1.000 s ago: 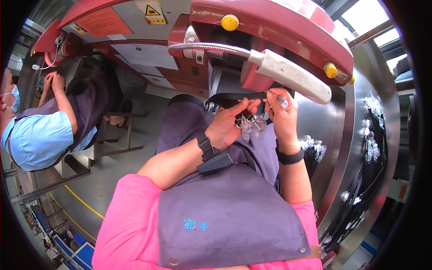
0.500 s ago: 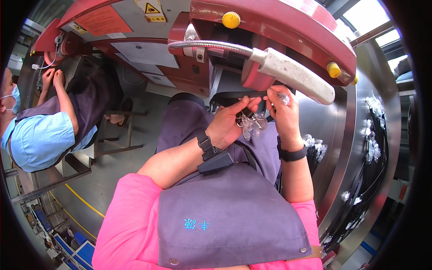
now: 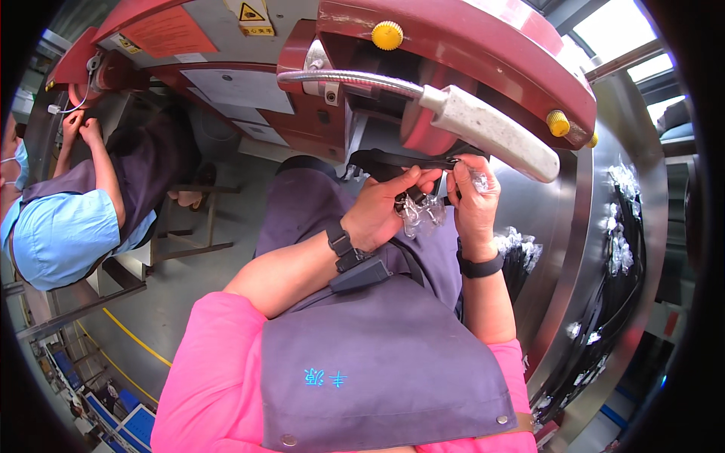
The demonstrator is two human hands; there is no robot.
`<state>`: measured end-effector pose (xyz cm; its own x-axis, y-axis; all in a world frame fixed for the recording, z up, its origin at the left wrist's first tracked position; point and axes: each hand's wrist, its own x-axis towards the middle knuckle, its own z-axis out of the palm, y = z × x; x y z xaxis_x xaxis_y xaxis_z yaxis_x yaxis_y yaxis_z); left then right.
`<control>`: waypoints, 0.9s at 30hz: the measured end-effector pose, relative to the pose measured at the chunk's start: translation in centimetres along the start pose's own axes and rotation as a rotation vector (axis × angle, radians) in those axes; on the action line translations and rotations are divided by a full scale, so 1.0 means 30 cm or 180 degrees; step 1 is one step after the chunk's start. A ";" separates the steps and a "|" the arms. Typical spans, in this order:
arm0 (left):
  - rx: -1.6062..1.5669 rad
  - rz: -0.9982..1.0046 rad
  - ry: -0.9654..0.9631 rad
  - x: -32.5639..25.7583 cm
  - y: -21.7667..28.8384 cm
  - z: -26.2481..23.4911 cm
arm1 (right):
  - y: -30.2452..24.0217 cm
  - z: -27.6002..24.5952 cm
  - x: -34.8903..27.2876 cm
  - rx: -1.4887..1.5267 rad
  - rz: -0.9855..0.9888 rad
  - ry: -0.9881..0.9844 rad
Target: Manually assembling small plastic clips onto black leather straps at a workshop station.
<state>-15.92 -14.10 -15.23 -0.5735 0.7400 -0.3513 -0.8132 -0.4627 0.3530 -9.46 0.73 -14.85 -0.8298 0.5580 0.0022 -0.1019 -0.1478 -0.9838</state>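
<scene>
Left hand (image 3: 381,215) and right hand (image 3: 474,202) both pinch black strap (image 3: 393,160) with crinkly plastic sleeve (image 3: 421,213) between them; probably light, floppy, slippery, so grip the strap itself.

Left hand (image 3: 381,211) and right hand (image 3: 474,198), fingers curled in a pinch, meet at 12 o'clock; both forearms rise from 6 o'clock.

Curved steel tray (image 3: 581,249), black parts in clear wrappers (image 3: 621,249) scattered on it
</scene>
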 end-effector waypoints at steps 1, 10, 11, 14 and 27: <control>-0.0003 -0.0005 -0.0008 0.000 -0.001 -0.004 | -0.003 0.000 -0.002 -0.0011 0.0011 0.0010; -0.0120 -0.0003 0.0120 0.007 -0.003 -0.013 | 0.006 0.019 0.009 0.0088 0.0193 0.0140; -0.0133 -0.0010 0.0107 0.008 -0.003 -0.016 | 0.007 0.017 0.011 0.0094 0.0199 0.0091; -0.0135 0.0014 0.0079 0.011 -0.003 -0.027 | 0.013 0.012 0.018 0.0087 0.0205 -0.0031; -0.0241 -0.0109 0.0053 0.015 0.009 -0.019 | 0.022 0.020 0.028 -0.0102 0.0121 0.0094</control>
<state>-16.44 -14.17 -15.79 -0.5464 0.7482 -0.3765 -0.8371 -0.4734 0.2741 -10.54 0.62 -15.39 -0.8162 0.5764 -0.0403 -0.0525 -0.1434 -0.9883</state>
